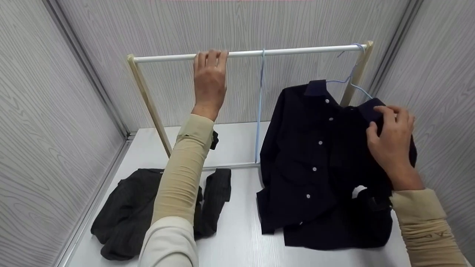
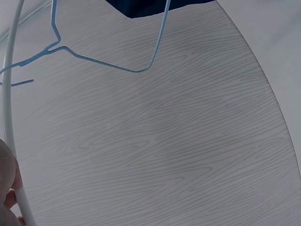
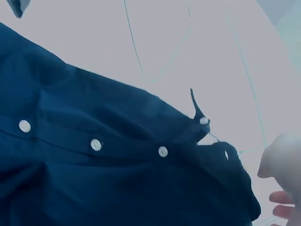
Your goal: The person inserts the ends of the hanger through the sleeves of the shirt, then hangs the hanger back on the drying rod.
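Observation:
My left hand [image 1: 210, 79] grips the white rail [image 1: 167, 58] of the clothes rack left of its middle, fingers curled over the top. A navy button-up shirt [image 1: 297, 148] hangs at the right end from a blue wire hanger [image 1: 360, 88], its collar open at the neck. At the collar's right side is my right hand [image 1: 393, 137], fingers loosely bent and overlapping the shirt's shoulder. In the right wrist view the fingers [image 3: 282, 197] show beside the collar with nothing between them. A second blue hanger [image 1: 259, 107] hangs bare at the rail's middle, seen edge-on.
A dark grey garment [image 1: 126, 211] lies crumpled on the white table [image 1: 237, 230] at the left, partly hidden behind my left arm. Wooden posts [image 1: 150, 105] hold up the rail. Wood-patterned panels [image 1: 237, 26] enclose the back and both sides.

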Available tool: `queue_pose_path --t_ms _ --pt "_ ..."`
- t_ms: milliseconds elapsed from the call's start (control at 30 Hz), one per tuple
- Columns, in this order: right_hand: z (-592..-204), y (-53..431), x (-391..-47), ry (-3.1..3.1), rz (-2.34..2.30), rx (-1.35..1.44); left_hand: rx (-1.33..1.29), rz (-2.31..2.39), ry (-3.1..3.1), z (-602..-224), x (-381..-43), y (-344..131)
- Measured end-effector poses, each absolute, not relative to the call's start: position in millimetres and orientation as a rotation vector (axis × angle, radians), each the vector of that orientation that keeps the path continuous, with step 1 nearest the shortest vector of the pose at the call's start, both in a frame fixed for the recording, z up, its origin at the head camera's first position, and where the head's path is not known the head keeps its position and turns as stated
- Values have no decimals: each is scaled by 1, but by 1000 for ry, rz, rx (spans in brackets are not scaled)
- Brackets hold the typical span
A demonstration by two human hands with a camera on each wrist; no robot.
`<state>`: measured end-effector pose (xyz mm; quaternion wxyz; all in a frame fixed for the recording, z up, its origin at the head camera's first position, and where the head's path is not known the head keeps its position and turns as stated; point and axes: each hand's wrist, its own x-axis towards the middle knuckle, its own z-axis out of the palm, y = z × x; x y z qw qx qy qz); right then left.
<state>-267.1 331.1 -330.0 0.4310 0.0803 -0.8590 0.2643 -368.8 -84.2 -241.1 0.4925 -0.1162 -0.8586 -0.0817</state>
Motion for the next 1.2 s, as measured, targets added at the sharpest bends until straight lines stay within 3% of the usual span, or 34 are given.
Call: queue_pose_path --t_ms 600,1200 --pt "-418 299 -235 -2263 651 791 -348 -115 -2216 -263 -353 -98" --pt "-507 265 -193 -2888 538 1118 -409 -313 -2200 -359 -323 -131"
